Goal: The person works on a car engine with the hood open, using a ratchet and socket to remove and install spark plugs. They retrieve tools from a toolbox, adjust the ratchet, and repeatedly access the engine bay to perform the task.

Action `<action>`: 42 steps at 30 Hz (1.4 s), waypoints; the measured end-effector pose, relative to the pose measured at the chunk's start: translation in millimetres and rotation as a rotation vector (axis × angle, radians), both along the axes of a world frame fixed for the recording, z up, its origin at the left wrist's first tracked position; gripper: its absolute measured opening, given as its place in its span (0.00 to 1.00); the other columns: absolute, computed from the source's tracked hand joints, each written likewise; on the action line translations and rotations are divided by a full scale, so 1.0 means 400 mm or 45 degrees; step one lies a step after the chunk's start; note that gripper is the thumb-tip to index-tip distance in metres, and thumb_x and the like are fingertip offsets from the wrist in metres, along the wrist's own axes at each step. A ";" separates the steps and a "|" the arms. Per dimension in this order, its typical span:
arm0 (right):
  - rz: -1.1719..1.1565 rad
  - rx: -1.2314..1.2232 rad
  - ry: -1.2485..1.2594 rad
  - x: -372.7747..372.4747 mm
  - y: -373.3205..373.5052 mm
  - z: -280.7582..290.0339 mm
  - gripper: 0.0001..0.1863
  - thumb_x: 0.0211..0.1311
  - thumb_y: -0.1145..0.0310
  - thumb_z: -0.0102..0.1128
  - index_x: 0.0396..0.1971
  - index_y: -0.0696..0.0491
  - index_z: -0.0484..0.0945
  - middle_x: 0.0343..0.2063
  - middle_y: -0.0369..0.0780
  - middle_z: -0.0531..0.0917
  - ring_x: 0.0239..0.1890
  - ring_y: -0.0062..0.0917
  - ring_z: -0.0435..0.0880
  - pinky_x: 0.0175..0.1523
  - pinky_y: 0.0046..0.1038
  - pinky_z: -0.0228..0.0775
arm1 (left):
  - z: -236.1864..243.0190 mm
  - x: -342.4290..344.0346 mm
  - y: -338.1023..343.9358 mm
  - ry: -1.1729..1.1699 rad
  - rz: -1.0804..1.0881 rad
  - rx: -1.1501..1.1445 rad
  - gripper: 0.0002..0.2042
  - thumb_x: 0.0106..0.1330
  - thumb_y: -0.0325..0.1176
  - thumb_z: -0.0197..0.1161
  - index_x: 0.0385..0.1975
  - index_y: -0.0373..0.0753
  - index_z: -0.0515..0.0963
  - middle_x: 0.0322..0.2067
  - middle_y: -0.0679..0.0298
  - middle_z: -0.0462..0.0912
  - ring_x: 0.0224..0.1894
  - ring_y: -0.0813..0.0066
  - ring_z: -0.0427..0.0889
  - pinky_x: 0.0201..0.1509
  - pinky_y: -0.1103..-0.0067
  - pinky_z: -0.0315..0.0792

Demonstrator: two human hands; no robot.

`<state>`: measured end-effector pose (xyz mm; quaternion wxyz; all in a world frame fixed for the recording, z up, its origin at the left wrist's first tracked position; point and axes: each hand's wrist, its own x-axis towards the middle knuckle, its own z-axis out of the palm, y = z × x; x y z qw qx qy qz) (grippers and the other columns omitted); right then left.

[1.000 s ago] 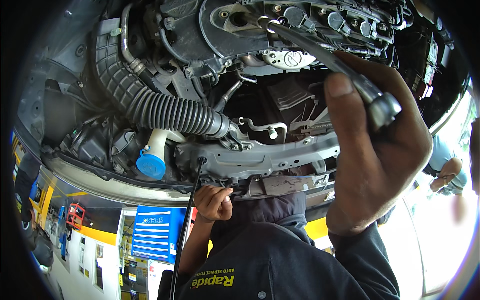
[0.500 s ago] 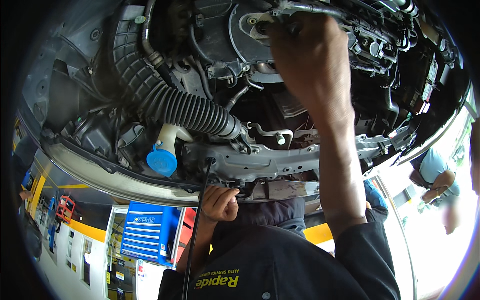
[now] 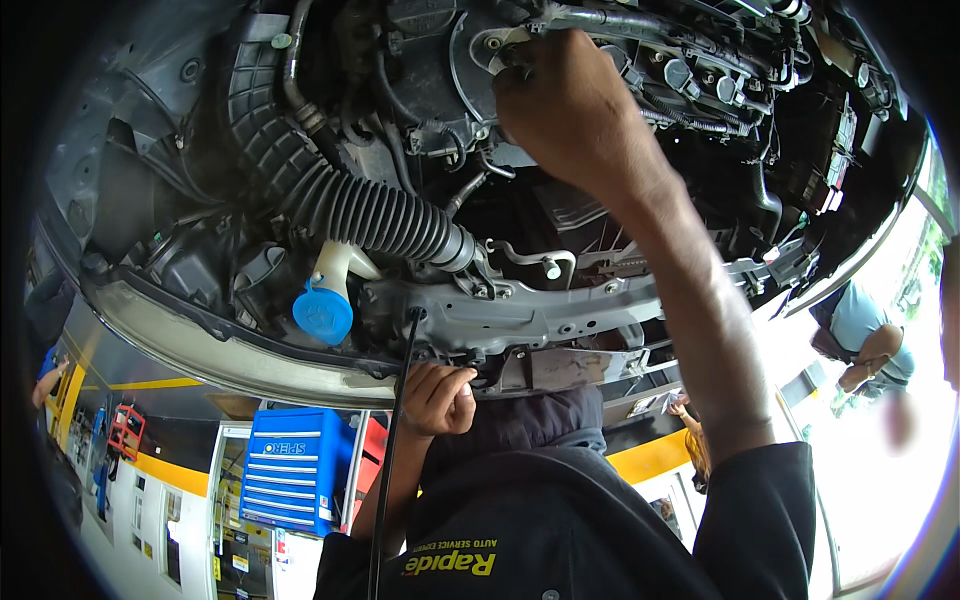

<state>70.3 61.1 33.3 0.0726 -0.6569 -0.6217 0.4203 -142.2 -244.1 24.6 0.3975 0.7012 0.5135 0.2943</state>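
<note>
My right hand (image 3: pixel 575 110) reaches over the engine, fingers closed at a dark part beside an opening in the black engine cover (image 3: pixel 425 75). The back of the hand hides most of what the fingers hold. Down at the car's front edge, my left hand (image 3: pixel 436 398) is closed, its fingers curled in by the front panel; whatever they hold, if anything, is hidden. Just left of it runs a thin black prop rod (image 3: pixel 398 420), its end in a hole of the grey crossmember (image 3: pixel 490 322). A blue washer-fluid cap (image 3: pixel 323 312) sits on its pale filler neck further left.
A ribbed black intake hose (image 3: pixel 370 220) crosses the left of the engine bay. A bent metal pipe (image 3: pixel 530 258) stands above the crossmember. Beyond the front are a blue tool chest (image 3: pixel 290 465), a red rack (image 3: pixel 127 430) and a person in a light blue shirt (image 3: pixel 868 335).
My right hand has shifted left and slightly down over the engine cover, its forearm now more slanted. My left hand stays at the front edge, and the view has tilted slightly.
</note>
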 end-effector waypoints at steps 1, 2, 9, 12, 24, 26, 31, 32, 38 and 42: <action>0.182 0.117 -0.190 0.004 0.012 0.011 0.14 0.63 0.69 0.59 0.36 0.66 0.84 0.29 0.59 0.86 0.35 0.50 0.91 0.43 0.45 0.83 | 0.001 0.000 0.001 0.003 -0.008 -0.005 0.10 0.58 0.24 0.61 0.38 0.35 0.84 0.28 0.62 0.85 0.25 0.67 0.82 0.32 0.72 0.73; 0.358 0.064 -0.251 0.012 0.032 0.022 0.13 0.63 0.68 0.60 0.34 0.66 0.84 0.29 0.58 0.87 0.36 0.49 0.91 0.42 0.45 0.83 | 0.001 0.000 0.002 0.002 -0.001 0.005 0.09 0.58 0.24 0.61 0.38 0.35 0.84 0.28 0.62 0.85 0.25 0.67 0.82 0.32 0.72 0.73; 0.021 -0.152 0.173 0.015 0.064 0.005 0.10 0.67 0.71 0.61 0.35 0.64 0.82 0.23 0.45 0.81 0.22 0.30 0.81 0.25 0.32 0.70 | -0.002 0.015 0.003 0.064 0.042 0.064 0.07 0.59 0.27 0.59 0.32 0.35 0.84 0.24 0.60 0.84 0.23 0.64 0.81 0.29 0.72 0.72; -1.311 -0.377 1.172 -0.005 0.004 -0.017 0.05 0.67 0.75 0.60 0.36 0.62 0.78 0.22 0.30 0.64 0.17 0.15 0.58 0.22 0.21 0.47 | 0.002 0.016 0.002 0.079 0.048 0.065 0.07 0.58 0.26 0.60 0.33 0.36 0.84 0.25 0.61 0.83 0.24 0.65 0.82 0.31 0.72 0.73; 0.260 -0.012 -0.337 0.022 0.085 0.069 0.13 0.53 0.74 0.67 0.39 0.60 0.87 0.38 0.50 0.89 0.44 0.39 0.91 0.45 0.38 0.84 | 0.038 -0.076 -0.017 0.130 0.044 0.186 0.07 0.59 0.23 0.60 0.34 0.38 0.84 0.29 0.60 0.86 0.29 0.61 0.85 0.35 0.69 0.77; -0.336 -0.345 0.087 0.029 0.074 0.056 0.08 0.56 0.75 0.71 0.35 0.61 0.87 0.34 0.47 0.89 0.39 0.35 0.91 0.42 0.34 0.85 | 0.061 -0.156 -0.001 0.230 0.186 0.314 0.07 0.63 0.26 0.59 0.35 0.37 0.84 0.30 0.58 0.86 0.32 0.58 0.86 0.38 0.66 0.77; -1.042 -0.470 1.660 0.055 -0.008 0.006 0.10 0.69 0.78 0.63 0.43 0.70 0.77 0.42 0.53 0.84 0.48 0.39 0.87 0.50 0.33 0.86 | 0.083 -0.302 0.141 0.340 0.889 0.394 0.07 0.72 0.26 0.58 0.35 0.31 0.82 0.31 0.56 0.86 0.33 0.63 0.85 0.39 0.70 0.79; -0.935 -0.366 1.610 0.063 -0.013 0.007 0.10 0.70 0.77 0.62 0.44 0.70 0.78 0.43 0.53 0.85 0.49 0.37 0.87 0.52 0.34 0.85 | 0.072 -0.307 0.180 0.360 0.987 0.427 0.07 0.71 0.27 0.58 0.37 0.33 0.83 0.32 0.56 0.86 0.34 0.63 0.85 0.37 0.71 0.78; 0.456 0.095 -0.059 0.069 0.004 0.063 0.16 0.64 0.72 0.63 0.49 0.65 0.80 0.44 0.51 0.89 0.48 0.39 0.90 0.56 0.40 0.81 | 0.037 -0.266 0.261 0.694 1.039 0.556 0.06 0.69 0.27 0.58 0.35 0.37 0.84 0.33 0.59 0.82 0.33 0.58 0.83 0.34 0.67 0.78; 0.864 0.573 -0.601 0.100 0.029 0.098 0.18 0.64 0.74 0.59 0.53 0.59 0.80 0.42 0.49 0.89 0.47 0.40 0.90 0.52 0.45 0.80 | 0.045 -0.264 0.252 0.728 1.005 0.532 0.05 0.67 0.28 0.60 0.33 0.38 0.83 0.32 0.60 0.81 0.33 0.58 0.83 0.35 0.66 0.79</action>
